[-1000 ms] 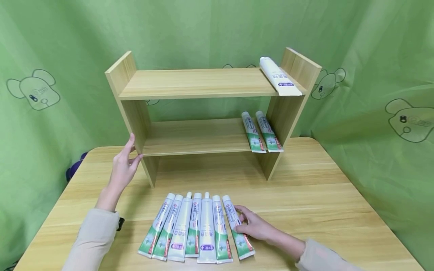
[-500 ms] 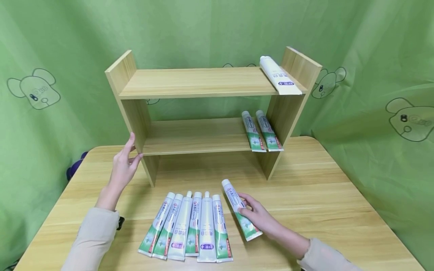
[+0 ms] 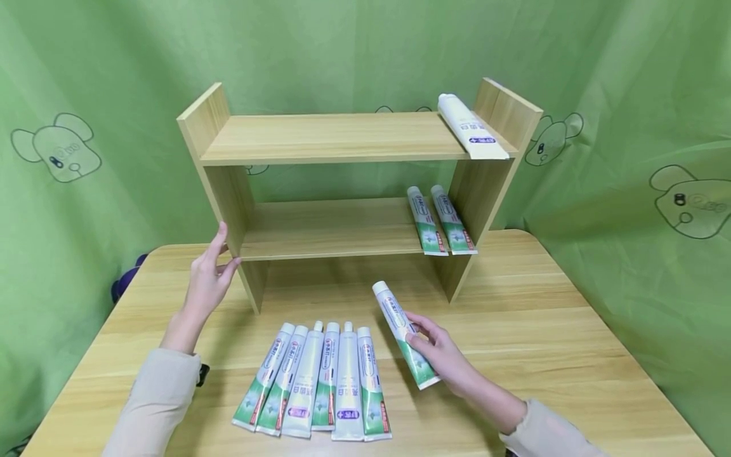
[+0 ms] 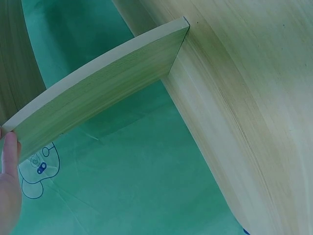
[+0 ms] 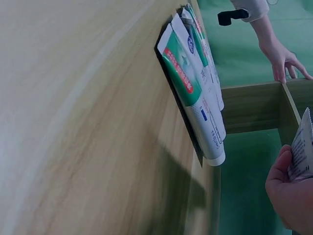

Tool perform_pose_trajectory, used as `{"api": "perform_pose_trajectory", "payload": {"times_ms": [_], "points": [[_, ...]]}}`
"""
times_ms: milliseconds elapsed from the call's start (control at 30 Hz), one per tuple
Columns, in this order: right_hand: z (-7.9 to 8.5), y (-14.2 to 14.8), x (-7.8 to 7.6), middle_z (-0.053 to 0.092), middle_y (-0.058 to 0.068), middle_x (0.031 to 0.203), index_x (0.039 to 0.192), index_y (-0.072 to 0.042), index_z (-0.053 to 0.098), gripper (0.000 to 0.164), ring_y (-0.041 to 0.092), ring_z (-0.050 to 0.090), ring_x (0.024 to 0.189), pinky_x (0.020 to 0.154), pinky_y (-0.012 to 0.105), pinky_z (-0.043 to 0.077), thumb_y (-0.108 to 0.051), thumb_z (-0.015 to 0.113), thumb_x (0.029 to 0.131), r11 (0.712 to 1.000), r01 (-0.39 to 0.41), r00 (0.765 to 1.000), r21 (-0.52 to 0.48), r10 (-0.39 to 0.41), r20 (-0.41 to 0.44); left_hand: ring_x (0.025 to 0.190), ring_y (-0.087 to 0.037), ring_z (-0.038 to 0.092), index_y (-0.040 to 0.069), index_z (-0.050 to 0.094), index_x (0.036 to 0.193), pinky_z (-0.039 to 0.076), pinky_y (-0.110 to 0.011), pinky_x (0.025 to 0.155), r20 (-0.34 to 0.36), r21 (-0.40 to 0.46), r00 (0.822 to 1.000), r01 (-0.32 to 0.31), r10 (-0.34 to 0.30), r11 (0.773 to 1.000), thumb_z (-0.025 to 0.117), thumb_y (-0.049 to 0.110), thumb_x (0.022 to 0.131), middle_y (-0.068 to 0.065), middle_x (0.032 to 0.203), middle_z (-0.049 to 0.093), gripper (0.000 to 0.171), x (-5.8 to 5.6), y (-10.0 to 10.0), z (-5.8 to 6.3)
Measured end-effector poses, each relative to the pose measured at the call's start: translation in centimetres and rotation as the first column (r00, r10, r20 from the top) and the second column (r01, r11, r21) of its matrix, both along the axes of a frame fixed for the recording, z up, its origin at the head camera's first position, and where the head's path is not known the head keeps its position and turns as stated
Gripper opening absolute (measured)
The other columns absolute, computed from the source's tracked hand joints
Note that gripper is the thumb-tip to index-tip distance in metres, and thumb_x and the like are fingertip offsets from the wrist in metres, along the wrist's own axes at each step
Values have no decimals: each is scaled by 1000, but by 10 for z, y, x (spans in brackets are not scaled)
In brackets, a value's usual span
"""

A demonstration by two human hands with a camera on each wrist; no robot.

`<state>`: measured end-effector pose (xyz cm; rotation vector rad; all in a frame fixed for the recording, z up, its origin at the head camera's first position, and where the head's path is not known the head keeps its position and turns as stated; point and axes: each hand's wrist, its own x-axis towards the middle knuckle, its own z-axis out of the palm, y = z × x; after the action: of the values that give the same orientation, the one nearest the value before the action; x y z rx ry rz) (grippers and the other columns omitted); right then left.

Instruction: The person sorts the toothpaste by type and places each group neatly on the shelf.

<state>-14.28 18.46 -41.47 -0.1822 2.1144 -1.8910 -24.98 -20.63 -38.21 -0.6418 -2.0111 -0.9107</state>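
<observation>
My left hand [image 3: 208, 282] holds the left side panel of a two-tier wooden shelf [image 3: 342, 136] by its front edge, at the middle board. In the left wrist view a finger [image 4: 10, 154] lies against that panel. My right hand [image 3: 440, 349] grips a white-and-green toothpaste tube [image 3: 400, 324], raised over the table before the shelf, its cap tilted up toward the shelf. To its left, several toothpaste tubes [image 3: 325, 381] lie in a fanned row, some white-and-green, others white with purple labels. The right wrist view shows only part of the held tube [image 5: 302, 152].
One white tube [image 3: 471, 127] lies at the right end of the top board. Two white-and-green tubes [image 3: 436, 222] lie side by side at the right of the middle board. A green curtain [image 3: 342, 51] hangs behind the wooden table [image 3: 542, 330].
My right hand has picked up the rightmost tube from the row and carried it up toward the shelf. My left hand has stayed at the side panel.
</observation>
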Motion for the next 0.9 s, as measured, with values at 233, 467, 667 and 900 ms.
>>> {"api": "perform_pose_trajectory", "payload": {"times_ms": [233, 467, 667, 900], "points": [[5, -4, -1, 26, 28, 140, 144, -5, 18, 65, 16, 54, 75, 54, 19, 53, -2, 45, 85, 999, -8, 1000, -44, 9, 23, 89, -48, 59, 13, 28, 142, 54, -15, 69, 12, 1, 1000, 8, -8, 1000, 60, -23, 71, -33, 125, 45, 86, 0, -1, 1], [10, -7, -1, 14, 22, 148, 146, -7, 8, 78, 16, 54, 93, 65, 20, 55, 4, 46, 79, 990, -62, 998, -126, 61, -10, 91, -47, 59, 10, 28, 142, 54, -21, 69, 20, -6, 1000, 11, -11, 1000, 60, -22, 71, -33, 126, 44, 84, -1, -1, 0], [15, -6, -4, 12, 27, 146, 145, -1, 3, 74, 8, 55, 102, 80, 20, 55, 3, 47, 86, 968, -61, 994, -245, 38, -99, 91, -48, 58, 9, 29, 142, 54, -20, 69, 31, 4, 999, 15, -15, 1000, 60, -23, 71, -33, 126, 44, 84, 0, 0, -1], [21, -4, -8, 20, 27, 141, 143, 4, 8, 67, 6, 56, 98, 77, 18, 56, 4, 46, 88, 959, -72, 973, -275, 7, -229, 90, -48, 58, 10, 28, 142, 51, -13, 72, 23, 5, 1000, 14, -14, 1000, 60, -23, 71, -34, 125, 44, 84, 0, -1, -2]]}}
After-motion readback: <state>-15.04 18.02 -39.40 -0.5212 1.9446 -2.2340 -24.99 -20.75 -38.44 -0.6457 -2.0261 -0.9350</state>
